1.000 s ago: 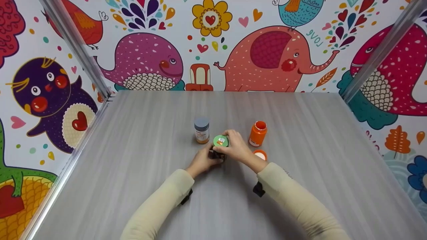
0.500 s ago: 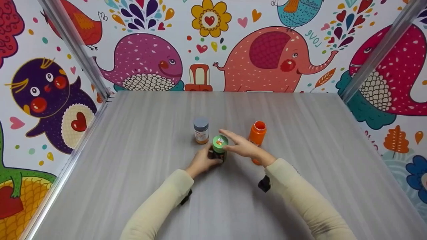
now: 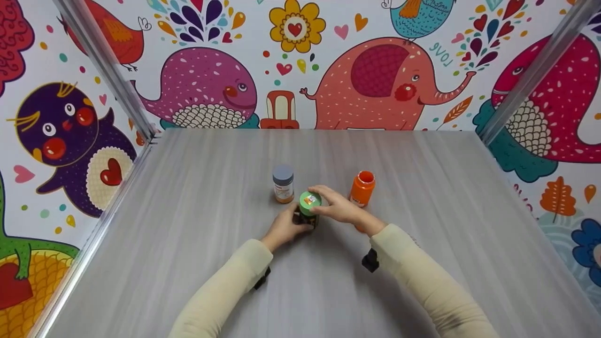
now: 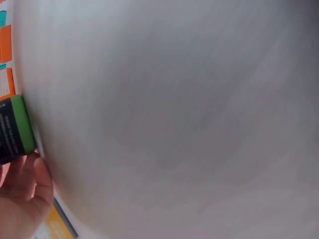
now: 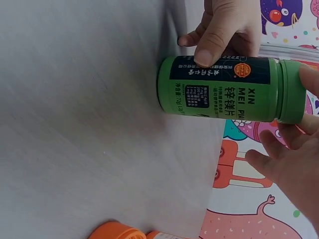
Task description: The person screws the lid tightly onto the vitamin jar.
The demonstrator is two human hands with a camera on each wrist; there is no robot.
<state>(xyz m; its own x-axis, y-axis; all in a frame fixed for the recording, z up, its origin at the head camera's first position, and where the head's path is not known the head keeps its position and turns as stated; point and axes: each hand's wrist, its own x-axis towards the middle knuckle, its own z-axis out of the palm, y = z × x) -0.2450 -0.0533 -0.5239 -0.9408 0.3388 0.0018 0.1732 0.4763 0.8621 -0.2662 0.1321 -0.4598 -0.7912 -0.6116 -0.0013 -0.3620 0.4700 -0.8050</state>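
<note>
A green bottle [image 5: 227, 99] with a dark label stands on the table in front of me. My left hand [image 3: 283, 227] grips its body from the left, thumb across the label in the right wrist view. Around the green screw cap [image 3: 310, 201] are the thumb and fingers of my right hand [image 3: 339, 206], with the other fingertips spread off it. In the left wrist view, only the bottle's green base and dark label show beside the left hand [image 4: 25, 199].
A grey-capped bottle [image 3: 283, 185] stands just behind and left of the green one. To the right is an uncapped orange bottle [image 3: 362, 188]. Its orange cap [image 5: 114, 231] lies nearby, mostly hidden by my right wrist in the head view. Patterned walls border the table [image 3: 211, 169].
My right hand let go of the green cap, opened and swung to the right, then came back in around the cap. The left hand kept its grip on the bottle.
</note>
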